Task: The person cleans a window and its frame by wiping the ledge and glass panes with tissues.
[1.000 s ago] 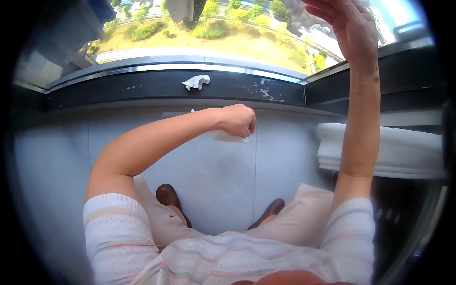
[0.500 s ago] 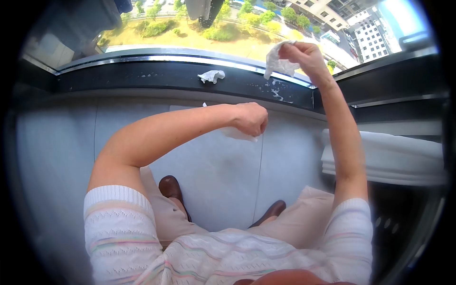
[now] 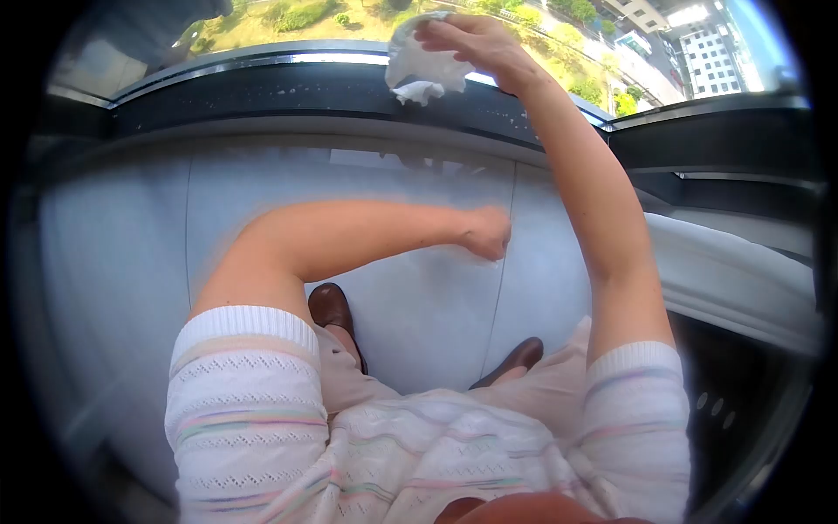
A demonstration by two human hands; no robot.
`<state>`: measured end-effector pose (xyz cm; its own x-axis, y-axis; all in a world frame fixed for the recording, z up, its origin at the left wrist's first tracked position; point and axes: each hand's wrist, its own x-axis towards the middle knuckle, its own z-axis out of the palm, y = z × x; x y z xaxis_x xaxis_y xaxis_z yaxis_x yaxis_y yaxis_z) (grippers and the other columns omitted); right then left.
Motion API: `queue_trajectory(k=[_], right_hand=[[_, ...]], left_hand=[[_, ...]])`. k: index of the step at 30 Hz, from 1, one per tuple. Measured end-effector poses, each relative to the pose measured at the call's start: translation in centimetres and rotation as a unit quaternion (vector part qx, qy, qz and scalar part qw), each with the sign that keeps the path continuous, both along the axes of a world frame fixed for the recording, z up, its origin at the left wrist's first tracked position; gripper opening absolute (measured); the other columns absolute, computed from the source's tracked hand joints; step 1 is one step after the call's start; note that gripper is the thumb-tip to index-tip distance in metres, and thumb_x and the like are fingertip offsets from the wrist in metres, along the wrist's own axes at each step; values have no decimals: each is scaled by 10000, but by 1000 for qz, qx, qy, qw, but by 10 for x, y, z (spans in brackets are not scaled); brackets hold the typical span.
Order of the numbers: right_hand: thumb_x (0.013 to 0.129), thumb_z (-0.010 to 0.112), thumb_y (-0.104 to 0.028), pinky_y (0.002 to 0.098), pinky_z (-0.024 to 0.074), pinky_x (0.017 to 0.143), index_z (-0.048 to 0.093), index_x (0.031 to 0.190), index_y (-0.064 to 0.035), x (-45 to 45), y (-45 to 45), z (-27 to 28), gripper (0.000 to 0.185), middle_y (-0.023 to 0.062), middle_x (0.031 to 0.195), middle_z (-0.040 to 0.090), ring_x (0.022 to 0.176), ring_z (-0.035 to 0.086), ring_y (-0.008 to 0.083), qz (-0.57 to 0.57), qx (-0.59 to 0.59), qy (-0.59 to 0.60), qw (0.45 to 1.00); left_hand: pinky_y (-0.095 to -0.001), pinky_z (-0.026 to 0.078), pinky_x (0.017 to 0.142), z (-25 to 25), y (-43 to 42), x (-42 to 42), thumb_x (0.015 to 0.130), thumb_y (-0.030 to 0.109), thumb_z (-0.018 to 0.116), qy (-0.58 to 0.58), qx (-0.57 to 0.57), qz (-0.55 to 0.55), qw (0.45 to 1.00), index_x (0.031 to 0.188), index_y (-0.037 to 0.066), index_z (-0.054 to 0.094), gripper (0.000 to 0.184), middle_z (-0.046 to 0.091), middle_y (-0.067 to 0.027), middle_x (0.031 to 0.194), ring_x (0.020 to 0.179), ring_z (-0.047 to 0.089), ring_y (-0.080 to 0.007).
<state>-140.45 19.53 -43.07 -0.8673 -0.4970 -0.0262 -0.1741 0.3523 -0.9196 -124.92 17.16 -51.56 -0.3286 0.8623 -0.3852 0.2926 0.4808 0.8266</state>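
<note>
Pinching a white tissue (image 3: 428, 66) in the right hand (image 3: 482, 48) by the black window sill (image 3: 262, 90), I'm clenching a blurred white scrap (image 3: 495, 262) in the left hand (image 3: 486, 233).

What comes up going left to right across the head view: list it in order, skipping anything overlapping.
Left shoe, white tissue in the right hand, right shoe, white building outside.

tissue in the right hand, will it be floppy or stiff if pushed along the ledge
Likely floppy: the tissue droops from the right hand. Probably light, since a pinch seems to hold it. It may tear, as it looks thin.
</note>
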Motion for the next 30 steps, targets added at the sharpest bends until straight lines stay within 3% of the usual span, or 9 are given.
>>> queue_trajectory(k=[2,8,11,13,19,20,21,25,30], right_hand=[[828,563,-341,256,417,729,646,967,-95,4,36,1,294,18,918,650,902,595,119,-53,4,-42,998],[819,557,-240,319,470,754,627,923,-36,11,94,-11,240,74,900,645,887,608,182,-161,-267,-147,939],[821,544,-195,353,480,746,615,902,-12,6,118,-23,212,96,859,643,846,611,204,-165,-357,-173,903],[824,538,-183,357,478,751,613,906,-15,4,132,-29,202,98,853,641,840,607,204,-171,-376,-187,891],[858,524,-254,305,459,702,605,980,-29,13,141,-11,269,74,889,638,875,597,177,-162,-319,-180,916],[858,525,-251,294,458,697,609,968,-32,18,140,-5,259,76,886,639,851,604,175,-182,-329,-177,910],[858,526,-248,282,457,691,612,955,-35,24,141,1,250,79,882,641,827,611,173,-202,-336,-173,904],[856,532,-227,256,455,681,617,905,-49,75,189,23,203,59,850,642,788,620,150,-202,-220,-215,930],[842,561,-184,231,468,618,623,850,-39,173,219,23,157,58,828,637,714,620,134,-117,-170,-361,909]], left_hand=[[-346,465,690,-18,12,16,717,167,549,-41,16,16,999,805,42,646,181,630,-115,823,780,584,-240],[-338,466,728,-29,24,30,722,230,596,-167,3,15,986,931,63,644,272,621,-139,906,829,581,-254],[-337,466,745,-32,31,23,719,236,615,22,52,-94,994,983,68,631,313,620,-153,917,862,584,-261],[-338,464,764,-17,38,-8,722,199,612,64,92,0,994,990,53,620,305,623,-155,931,871,590,-274],[-247,420,768,47,14,-121,793,158,579,-9,360,409,839,959,27,621,216,624,-40,921,836,536,-92],[-240,424,665,52,3,-131,742,235,587,-26,301,495,815,869,-10,643,282,625,-62,811,723,539,-107],[-236,416,639,50,-2,-142,749,259,592,-12,357,492,794,871,-14,645,303,620,-59,808,706,521,-95],[-227,414,596,63,-9,-130,751,323,630,75,210,562,797,836,21,669,316,619,-21,725,653,516,-84],[-238,429,603,102,-10,-145,800,348,597,196,288,496,796,852,38,673,324,642,-27,743,651,539,-94]])
